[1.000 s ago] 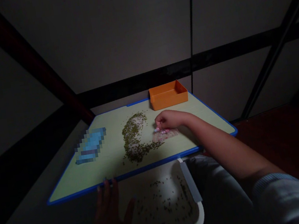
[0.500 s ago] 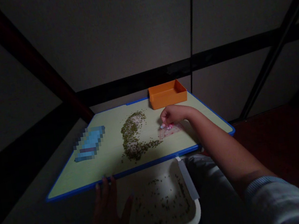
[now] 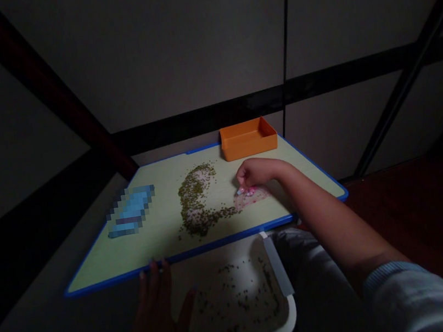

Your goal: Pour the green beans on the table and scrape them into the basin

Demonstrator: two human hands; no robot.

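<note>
Small green beans or seeds point(image 3: 190, 193) lie scattered in a curved heap on the pale board point(image 3: 156, 175), which has a blue rim. Right of the heap, my right hand point(image 3: 258, 170) is closed in a pinch on a small pink-and-white thing point(image 3: 246, 190) whose kind I cannot make out. Beneath it lies a flat, see-through pink patterned piece point(image 3: 251, 199), touching the trail of seeds. In shadow, my left hand point(image 3: 157, 308) has its fingers spread, their tips at the board's front rim, beside a white bin point(image 3: 291, 311).
An orange open box point(image 3: 249, 142) stands at the board's back right. At the left lies a blue packet-like thing point(image 3: 132, 210), partly blurred out. Dark specks are scattered inside the white bin below the board. Behind the board rises a panelled wall point(image 3: 186, 43).
My right hand has shifted very slightly down and left over the pink piece, still pinching. The left hand stays nearly where it was; the view has tilted a little.
</note>
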